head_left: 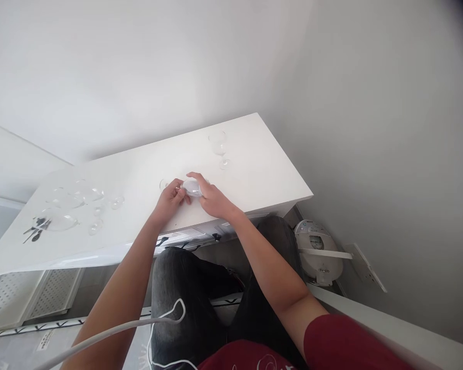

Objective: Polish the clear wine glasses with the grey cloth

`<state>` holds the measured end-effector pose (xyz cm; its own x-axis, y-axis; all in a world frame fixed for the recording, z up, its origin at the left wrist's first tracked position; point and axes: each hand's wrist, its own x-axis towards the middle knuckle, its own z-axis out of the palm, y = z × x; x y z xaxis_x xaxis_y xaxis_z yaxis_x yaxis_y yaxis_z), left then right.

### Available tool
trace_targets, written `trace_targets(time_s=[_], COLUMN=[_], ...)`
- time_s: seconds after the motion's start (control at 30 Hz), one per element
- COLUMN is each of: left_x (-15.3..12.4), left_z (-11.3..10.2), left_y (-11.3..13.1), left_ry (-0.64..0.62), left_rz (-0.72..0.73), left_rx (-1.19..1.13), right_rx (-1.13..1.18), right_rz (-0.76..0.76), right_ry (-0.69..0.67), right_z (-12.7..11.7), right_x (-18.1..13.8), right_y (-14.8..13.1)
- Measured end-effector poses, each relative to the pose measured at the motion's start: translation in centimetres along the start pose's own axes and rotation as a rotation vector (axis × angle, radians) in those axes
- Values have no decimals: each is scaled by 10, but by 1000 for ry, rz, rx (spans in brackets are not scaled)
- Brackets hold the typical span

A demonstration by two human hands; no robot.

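Both my hands meet over the front middle of a white table (254,174). My left hand (170,199) pinches the stem end of a clear wine glass (192,188) that lies on its side, its foot (163,184) pointing left. My right hand (210,195) curls over the glass's bowl, fingers closed on it. A second clear wine glass (218,145) stands upright farther back on the table, apart from my hands.
Several clear glass bowls and plates (75,198) sit at the table's left, with dark cutlery (36,229) near the left edge. A white rice cooker (316,249) stands on the floor at right. A white cable (158,321) crosses my lap. Walls close in behind and right.
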<state>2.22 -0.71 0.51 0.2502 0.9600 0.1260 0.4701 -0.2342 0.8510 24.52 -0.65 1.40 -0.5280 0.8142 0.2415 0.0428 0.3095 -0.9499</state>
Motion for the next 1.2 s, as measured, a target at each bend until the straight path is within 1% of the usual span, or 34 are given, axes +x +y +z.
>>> trace_targets(time_s=[0.13,0.23,0.3,0.4,0.5,0.73,0.83,0.9,0.97,1.07,1.2], left_x=[-1,-1,-2,-2,-2,-2,-3,-4,-4,-4,-4], left_z=[1,3,4,5,4,4,4,4,4,5,5], left_y=[1,3,4,6,6,2,3,3,4,5,7], left_ry=[-18,-15,-11,-1,-2,8,-2,5,12,8,3], left_rz=[-19,-12,-13,-26,-34,-27,-25,-29,-26,-25,-50], left_rx=[7,5,5,2,-33,-91,-78,-78,-83,-83,-75], right_rx=[-21,-62,-62,-14,55,150,162,153,143,173,225], right_rz=[57,26,24,34,6,56,16,20,76,154,214], right_ry=[43,106,123,45,-15,45,-14,-34,0,92,209], right_z=[-9,-15,-13,-6,-3,-14,-9,-5,-4,-7,-10], right_x=[2,3,2,2,1,1,1,1,1,3,6], right_y=[5,9,10,10,7,4,4,3,2,3,6])
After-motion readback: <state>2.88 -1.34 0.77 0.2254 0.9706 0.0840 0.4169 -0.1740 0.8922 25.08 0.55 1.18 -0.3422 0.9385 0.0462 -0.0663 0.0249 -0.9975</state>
